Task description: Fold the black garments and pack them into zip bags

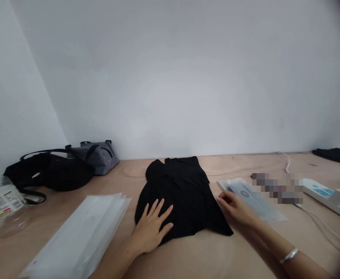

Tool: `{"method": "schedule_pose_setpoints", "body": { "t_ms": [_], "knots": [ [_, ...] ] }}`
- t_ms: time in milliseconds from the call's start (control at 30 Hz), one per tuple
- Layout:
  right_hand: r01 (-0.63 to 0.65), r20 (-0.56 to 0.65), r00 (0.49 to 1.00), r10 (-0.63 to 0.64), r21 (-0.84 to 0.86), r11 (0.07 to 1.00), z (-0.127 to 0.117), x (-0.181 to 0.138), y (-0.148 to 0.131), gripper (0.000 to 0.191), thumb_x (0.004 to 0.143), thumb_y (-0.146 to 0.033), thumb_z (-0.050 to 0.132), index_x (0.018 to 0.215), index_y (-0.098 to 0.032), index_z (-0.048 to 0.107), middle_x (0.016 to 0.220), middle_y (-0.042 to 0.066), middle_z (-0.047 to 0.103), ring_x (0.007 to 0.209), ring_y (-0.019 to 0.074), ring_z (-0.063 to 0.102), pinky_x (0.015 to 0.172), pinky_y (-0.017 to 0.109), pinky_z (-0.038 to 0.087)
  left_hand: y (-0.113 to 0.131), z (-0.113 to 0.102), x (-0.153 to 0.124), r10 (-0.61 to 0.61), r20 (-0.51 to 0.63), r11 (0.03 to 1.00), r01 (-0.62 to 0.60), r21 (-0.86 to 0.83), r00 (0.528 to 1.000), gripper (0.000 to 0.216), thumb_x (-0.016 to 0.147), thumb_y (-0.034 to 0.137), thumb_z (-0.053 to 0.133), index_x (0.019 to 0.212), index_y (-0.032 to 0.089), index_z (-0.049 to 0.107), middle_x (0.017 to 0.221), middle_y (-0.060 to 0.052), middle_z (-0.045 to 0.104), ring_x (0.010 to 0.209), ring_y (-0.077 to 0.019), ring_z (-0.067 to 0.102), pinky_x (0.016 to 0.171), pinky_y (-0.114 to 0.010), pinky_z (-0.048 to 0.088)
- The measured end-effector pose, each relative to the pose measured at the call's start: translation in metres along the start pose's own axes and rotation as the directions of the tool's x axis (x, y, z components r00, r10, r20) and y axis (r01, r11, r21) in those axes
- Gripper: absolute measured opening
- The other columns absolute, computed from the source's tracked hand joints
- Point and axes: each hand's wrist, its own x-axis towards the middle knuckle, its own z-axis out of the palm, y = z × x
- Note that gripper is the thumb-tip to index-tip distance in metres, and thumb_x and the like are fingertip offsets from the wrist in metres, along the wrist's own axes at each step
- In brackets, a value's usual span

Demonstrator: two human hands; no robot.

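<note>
I have the black garment [187, 197] in the middle of the table [205, 259], lying flat. It is soft, matte cloth, rounded along its left side and drawn to a pointed corner at the near right. Its long axis runs away from me, the narrower end towards the wall [181, 77]; its folds sink into the black, so I can't make out the layers.

My left hand [152, 230] rests palm down on the cloth's near left, fingers spread and gripping nothing. My right hand [236, 209] is just beside its right edge, fingertips gathered; I can't tell whether they quite meet or pinch anything. That forearm covers part of a thin, filmy printed sleeve [245, 193].

To the left, glossy translucent bags [71, 236] lie in a slanting stack, partly behind my left forearm. Beyond them sit a slack black bag [62, 172] and a boxy striped one [103, 159]. A labelled clear wrapper [3, 203] is cut off at the left edge, the white power strip [329, 197] at the right. Pixelation hides the object [277, 190] beside the strip.
</note>
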Motion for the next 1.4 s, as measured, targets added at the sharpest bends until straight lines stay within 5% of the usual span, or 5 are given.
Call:
{"method": "schedule_pose_setpoints", "body": {
  "t_ms": [200,433,733,1067,1400],
  "knots": [
    [0.326,0.344,0.899,-0.273,-0.105,0.940,0.018,-0.001,-0.047,0.053,0.073,-0.050,0.054,0.117,-0.020,0.052,0.121,0.012,0.048,0.110,0.0255,0.043,0.092,0.039,0.033,0.006,-0.005,-0.012,0.014,0.024,1.000,-0.014,-0.009,1.000,0.050,0.088,0.054,0.023,0.135,0.037,0.014,0.144,-0.001,0.015,0.130,-0.0292,0.010,0.101,-0.055,0.014],
    [0.360,0.508,0.822,-0.257,-0.114,0.926,0.004,-0.026,-0.066,0.071,0.058,-0.059,0.062,0.117,-0.021,0.053,0.115,0.011,0.050,0.100,0.0271,0.047,0.089,0.041,0.032,0.022,-0.027,-0.046,0.065,0.055,0.995,-0.061,-0.074,0.996,0.051,0.089,0.048,0.031,0.135,0.037,0.014,0.143,-0.002,0.018,0.129,-0.0298,0.015,0.099,-0.056,0.022],
    [0.352,0.491,0.849,-0.195,-0.250,0.902,-0.007,-0.066,-0.073,0.010,0.066,-0.015,0.048,0.074,-0.018,0.053,0.085,0.004,0.053,0.081,0.0192,0.047,0.076,0.035,0.033,-0.009,-0.052,-0.082,0.378,-0.059,0.925,-0.380,-0.022,0.924,0.017,0.084,0.025,0.048,0.097,0.025,0.058,0.095,-0.001,0.063,0.091,-0.0182,0.059,0.100,-0.041,0.033],
    [0.043,0.667,0.741,0.076,-0.160,0.986,-0.059,-0.055,-0.092,0.021,0.072,-0.015,0.045,0.088,-0.024,0.055,0.078,0.000,0.061,0.066,0.0131,0.054,0.054,0.021,0.036,0.005,-0.089,-0.087,0.023,0.121,0.963,0.011,-0.270,0.992,0.014,0.086,0.023,0.038,0.081,0.025,0.052,0.077,0.005,0.060,0.070,-0.0135,0.057,0.062,-0.022,0.042],
    [0.070,0.310,0.948,0.068,-0.414,0.907,-0.025,0.050,-0.045,0.034,0.066,-0.006,0.044,0.095,-0.019,0.055,0.089,0.003,0.061,0.079,0.0141,0.055,0.066,0.022,0.039,-0.013,-0.081,0.010,-0.360,-0.174,0.913,0.384,0.134,0.917,0.018,0.086,0.029,0.039,0.082,0.021,0.054,0.079,-0.004,0.064,0.072,-0.0221,0.059,0.061,-0.029,0.039]
  ]
}}
